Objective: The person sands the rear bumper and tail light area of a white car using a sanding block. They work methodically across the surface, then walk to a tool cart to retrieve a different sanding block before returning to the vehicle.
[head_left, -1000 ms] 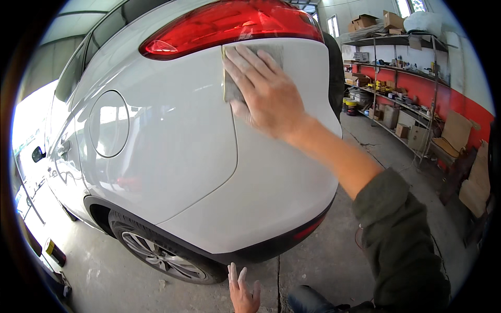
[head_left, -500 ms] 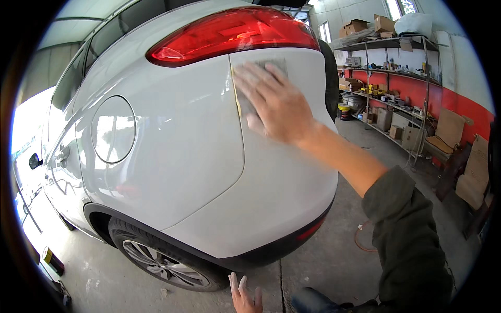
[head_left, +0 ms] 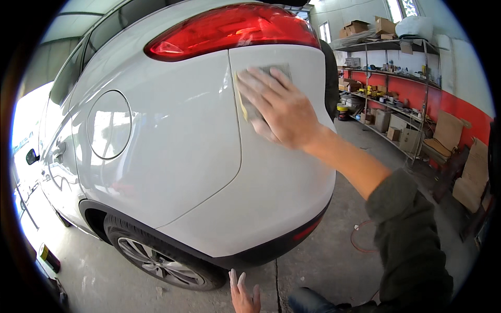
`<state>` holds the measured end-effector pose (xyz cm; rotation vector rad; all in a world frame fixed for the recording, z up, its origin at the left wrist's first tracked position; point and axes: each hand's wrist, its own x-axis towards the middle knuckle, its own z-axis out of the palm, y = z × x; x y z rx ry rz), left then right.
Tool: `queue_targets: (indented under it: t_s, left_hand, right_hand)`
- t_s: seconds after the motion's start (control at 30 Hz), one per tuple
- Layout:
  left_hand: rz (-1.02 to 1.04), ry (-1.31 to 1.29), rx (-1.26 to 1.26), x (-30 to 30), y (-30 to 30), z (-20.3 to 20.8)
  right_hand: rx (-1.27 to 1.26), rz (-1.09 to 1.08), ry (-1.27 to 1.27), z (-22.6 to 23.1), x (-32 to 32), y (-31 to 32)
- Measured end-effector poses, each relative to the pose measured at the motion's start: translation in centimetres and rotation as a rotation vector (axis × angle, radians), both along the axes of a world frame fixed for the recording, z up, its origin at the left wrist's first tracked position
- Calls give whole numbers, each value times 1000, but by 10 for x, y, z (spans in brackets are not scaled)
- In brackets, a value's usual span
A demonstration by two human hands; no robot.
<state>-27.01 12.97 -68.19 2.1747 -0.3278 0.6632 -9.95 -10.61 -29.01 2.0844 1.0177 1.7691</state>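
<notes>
The right hand [head_left: 287,112] lay nearly flat over a grey pad [head_left: 250,110], fingers slightly spread and thumb near the pad's lower edge. Its grip held the pad by covering it against the bumper [head_left: 271,182], not by wrapping around it. The pad was below the right half of the taillight [head_left: 235,32], near its lower edge but apart from it. Because no finger appeared to hook the pad, it could slip out if pressure slackened. Uneven load from the fingertips could leave grooves in the bumper. Pale dust coated the fingers; grit trapped beneath the pad could scratch the finish.

The seam [head_left: 240,151] descended from the taillight's lower edge, just left of the pad. Too wide a stroke to that side could wear the paint along the seam or mark the glossy side panel [head_left: 182,146], which lay below the taillight's left half. Too high a stroke could scuff the taillight itself.

The left hand [head_left: 244,296] was well below the taillight, fingers apart, with nothing visible in its grip. A red hose [head_left: 355,242] lay on the floor [head_left: 334,266], below and to the right of the taillight; a step onto it could upset footing and jolt the pad.
</notes>
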Motion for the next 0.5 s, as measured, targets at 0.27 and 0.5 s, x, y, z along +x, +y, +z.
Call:
queue_targets:
  t_s: [0.27, 0.5]
  left_hand:
    - [52, -25, -31, -11, -5, 9]
    - [-8, 91, 75, -19, -8, 21]
  right_hand:
    - [-162, 70, 161, -89, -13, -14]
    - [71, 36, 67, -69, -1, 7]
